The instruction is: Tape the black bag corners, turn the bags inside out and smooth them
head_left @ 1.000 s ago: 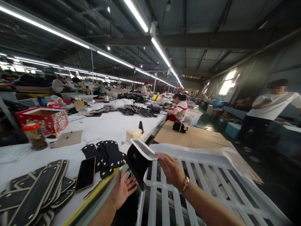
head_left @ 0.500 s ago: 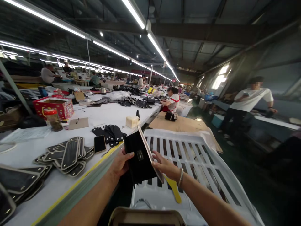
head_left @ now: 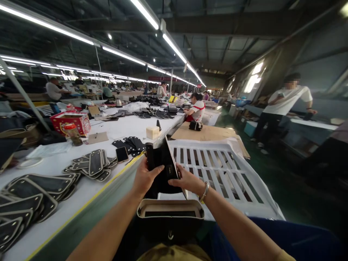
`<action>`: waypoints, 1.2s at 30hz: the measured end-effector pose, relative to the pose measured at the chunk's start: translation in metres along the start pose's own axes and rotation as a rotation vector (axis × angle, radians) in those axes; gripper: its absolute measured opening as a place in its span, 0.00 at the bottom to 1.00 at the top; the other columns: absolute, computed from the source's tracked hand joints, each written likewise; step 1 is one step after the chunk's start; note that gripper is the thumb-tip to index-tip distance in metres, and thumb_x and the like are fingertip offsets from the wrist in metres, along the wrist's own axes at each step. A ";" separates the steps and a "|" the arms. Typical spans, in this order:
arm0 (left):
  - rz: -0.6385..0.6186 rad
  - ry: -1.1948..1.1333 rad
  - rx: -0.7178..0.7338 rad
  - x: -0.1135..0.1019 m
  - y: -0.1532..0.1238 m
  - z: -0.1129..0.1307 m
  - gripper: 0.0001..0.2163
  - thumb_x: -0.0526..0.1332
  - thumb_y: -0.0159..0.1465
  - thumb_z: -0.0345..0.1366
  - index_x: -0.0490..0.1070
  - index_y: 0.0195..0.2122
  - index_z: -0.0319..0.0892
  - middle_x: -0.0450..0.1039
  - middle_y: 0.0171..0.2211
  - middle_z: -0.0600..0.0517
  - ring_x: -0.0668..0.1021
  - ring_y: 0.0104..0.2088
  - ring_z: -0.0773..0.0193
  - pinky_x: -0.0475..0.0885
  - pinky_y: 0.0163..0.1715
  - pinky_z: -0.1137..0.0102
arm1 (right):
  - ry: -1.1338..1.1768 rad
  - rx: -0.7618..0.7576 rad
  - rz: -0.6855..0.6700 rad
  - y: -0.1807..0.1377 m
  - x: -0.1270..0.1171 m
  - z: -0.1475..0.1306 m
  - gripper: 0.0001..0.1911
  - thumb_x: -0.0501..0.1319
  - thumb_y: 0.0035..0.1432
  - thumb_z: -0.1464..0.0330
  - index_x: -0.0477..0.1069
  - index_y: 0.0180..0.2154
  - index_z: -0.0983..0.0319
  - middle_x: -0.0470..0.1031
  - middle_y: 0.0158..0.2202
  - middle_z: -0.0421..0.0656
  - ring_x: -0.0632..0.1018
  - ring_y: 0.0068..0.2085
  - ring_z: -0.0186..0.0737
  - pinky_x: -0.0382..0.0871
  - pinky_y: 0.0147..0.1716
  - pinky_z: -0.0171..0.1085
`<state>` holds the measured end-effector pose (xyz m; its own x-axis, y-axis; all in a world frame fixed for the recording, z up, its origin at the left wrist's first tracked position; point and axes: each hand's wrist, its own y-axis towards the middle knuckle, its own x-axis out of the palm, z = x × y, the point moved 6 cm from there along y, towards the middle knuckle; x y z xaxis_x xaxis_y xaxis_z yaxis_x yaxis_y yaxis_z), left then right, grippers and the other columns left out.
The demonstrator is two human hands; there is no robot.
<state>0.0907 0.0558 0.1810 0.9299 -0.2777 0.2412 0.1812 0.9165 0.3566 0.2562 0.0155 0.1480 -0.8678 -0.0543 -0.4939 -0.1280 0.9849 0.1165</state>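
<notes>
A black fabric panel [head_left: 160, 181] with a small label patch and a thin pale-edged side is held up between both hands, folded partly open. My left hand [head_left: 145, 177] grips its left side, thumb lying on the inner face. On the right edge my right hand [head_left: 187, 180], with a bracelet at the wrist, has its thumb inside by the label and its fingers behind. Just below the hands, close to my body, sits a black bag [head_left: 170, 228] with a pale-rimmed open mouth and a small metal fitting on its front.
On the white table [head_left: 108, 127] at left lie stacks of black pale-edged pieces [head_left: 95, 163], a phone [head_left: 121, 154], black cut parts [head_left: 133, 145] and a cream block [head_left: 152, 132]. A white slatted rack [head_left: 217, 163] stands at right. A seated co-worker [head_left: 197, 108] is ahead.
The black panel has turned and folded more upright, and my right thumb has come onto its inner face. My view has tilted down, showing more of the bag.
</notes>
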 end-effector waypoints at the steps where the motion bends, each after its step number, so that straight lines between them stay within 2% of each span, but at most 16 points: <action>1: -0.008 0.060 0.025 0.002 -0.004 0.003 0.17 0.69 0.48 0.36 0.68 0.38 0.39 0.74 0.31 0.54 0.76 0.30 0.65 0.72 0.32 0.71 | 0.030 0.023 -0.054 -0.004 0.002 -0.001 0.35 0.66 0.47 0.59 0.58 0.55 0.61 0.73 0.43 0.45 0.75 0.42 0.41 0.71 0.40 0.39; 3: -0.004 0.124 0.048 0.004 -0.010 0.005 0.16 0.69 0.48 0.36 0.68 0.37 0.40 0.73 0.30 0.55 0.75 0.30 0.66 0.71 0.31 0.72 | 0.105 0.030 -0.142 -0.012 0.000 -0.005 0.33 0.66 0.48 0.61 0.59 0.54 0.62 0.73 0.44 0.45 0.74 0.43 0.41 0.71 0.42 0.39; 5: 0.043 0.113 0.042 0.001 -0.015 0.000 0.17 0.68 0.49 0.36 0.68 0.38 0.40 0.73 0.31 0.55 0.75 0.31 0.66 0.71 0.33 0.72 | 0.187 -0.001 -0.167 -0.022 -0.008 -0.010 0.29 0.63 0.52 0.61 0.60 0.54 0.62 0.72 0.45 0.44 0.73 0.45 0.41 0.69 0.45 0.39; 8: 0.131 0.098 0.018 -0.009 -0.022 -0.015 0.16 0.67 0.51 0.37 0.67 0.39 0.40 0.72 0.32 0.55 0.74 0.32 0.66 0.70 0.35 0.71 | 0.278 0.006 -0.077 -0.034 -0.023 -0.007 0.25 0.56 0.58 0.60 0.60 0.55 0.62 0.73 0.44 0.44 0.73 0.45 0.41 0.69 0.46 0.40; 12: 0.145 0.208 -0.087 -0.022 -0.034 -0.042 0.15 0.66 0.52 0.40 0.67 0.37 0.39 0.71 0.30 0.54 0.73 0.31 0.66 0.69 0.34 0.71 | 0.160 0.036 0.009 -0.046 -0.025 0.008 0.24 0.58 0.55 0.65 0.63 0.53 0.63 0.74 0.43 0.44 0.74 0.45 0.43 0.69 0.45 0.42; 15: 0.023 0.245 -0.204 -0.028 -0.050 -0.061 0.17 0.63 0.55 0.44 0.65 0.42 0.40 0.71 0.32 0.53 0.75 0.32 0.63 0.70 0.33 0.68 | 0.072 0.029 0.092 -0.055 -0.030 0.015 0.27 0.59 0.52 0.69 0.61 0.55 0.63 0.71 0.49 0.46 0.72 0.49 0.44 0.67 0.49 0.43; 17: -0.166 0.348 -0.215 -0.026 -0.067 -0.071 0.18 0.62 0.55 0.45 0.67 0.43 0.42 0.72 0.34 0.50 0.75 0.34 0.59 0.70 0.36 0.66 | 0.068 0.037 0.159 -0.063 -0.041 0.021 0.31 0.60 0.51 0.70 0.57 0.57 0.63 0.67 0.53 0.47 0.70 0.51 0.45 0.66 0.50 0.43; 20: -0.523 0.666 -0.060 -0.017 -0.103 -0.083 0.21 0.69 0.45 0.45 0.71 0.40 0.44 0.74 0.34 0.49 0.75 0.35 0.54 0.67 0.40 0.62 | 0.060 0.034 0.178 -0.076 -0.050 0.032 0.33 0.60 0.50 0.69 0.54 0.58 0.61 0.69 0.52 0.48 0.73 0.49 0.44 0.68 0.48 0.44; 22: -0.670 0.860 0.091 -0.011 -0.127 -0.090 0.15 0.67 0.50 0.44 0.72 0.36 0.44 0.73 0.30 0.49 0.74 0.33 0.54 0.65 0.41 0.60 | 0.004 0.003 0.186 -0.081 -0.049 0.039 0.32 0.59 0.51 0.69 0.54 0.58 0.61 0.71 0.49 0.47 0.74 0.46 0.43 0.68 0.47 0.45; 24: -0.720 0.997 0.213 -0.008 -0.143 -0.095 0.08 0.58 0.60 0.40 0.72 0.34 0.42 0.71 0.27 0.49 0.73 0.31 0.57 0.65 0.39 0.61 | -0.083 -0.045 0.215 -0.084 -0.041 0.045 0.31 0.58 0.52 0.69 0.54 0.58 0.61 0.71 0.48 0.47 0.74 0.46 0.43 0.68 0.48 0.45; 27: -0.771 1.068 0.319 -0.006 -0.157 -0.097 0.11 0.50 0.65 0.33 0.71 0.35 0.41 0.70 0.28 0.47 0.72 0.31 0.58 0.64 0.37 0.63 | -0.235 -0.115 0.249 -0.083 -0.022 0.050 0.31 0.57 0.53 0.70 0.53 0.59 0.60 0.69 0.50 0.49 0.72 0.48 0.43 0.66 0.49 0.46; 29: -0.803 1.073 0.360 -0.007 -0.162 -0.095 0.11 0.49 0.64 0.31 0.71 0.39 0.41 0.71 0.31 0.46 0.72 0.33 0.57 0.64 0.38 0.62 | -0.355 -0.159 0.219 -0.083 -0.008 0.051 0.33 0.56 0.52 0.72 0.51 0.59 0.62 0.66 0.52 0.51 0.69 0.52 0.45 0.64 0.51 0.46; 32: -0.815 1.083 0.393 -0.009 -0.166 -0.092 0.11 0.50 0.64 0.30 0.71 0.41 0.41 0.72 0.34 0.45 0.73 0.35 0.56 0.64 0.40 0.61 | -0.567 -0.236 0.103 -0.088 0.005 0.054 0.38 0.55 0.46 0.76 0.49 0.61 0.64 0.61 0.55 0.52 0.63 0.56 0.47 0.59 0.54 0.48; 36: -0.786 1.070 0.394 -0.010 -0.169 -0.087 0.12 0.50 0.64 0.30 0.71 0.43 0.40 0.73 0.34 0.45 0.73 0.36 0.56 0.64 0.42 0.59 | -0.866 -0.279 0.024 -0.101 0.006 0.058 0.40 0.54 0.43 0.79 0.51 0.60 0.66 0.62 0.53 0.53 0.63 0.53 0.49 0.59 0.52 0.48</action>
<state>0.0788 -0.0712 0.0394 0.4496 -0.1602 -0.8788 0.8320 0.4331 0.3467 0.2921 -0.0751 0.0835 -0.2223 0.2195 -0.9499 -0.3239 0.9023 0.2844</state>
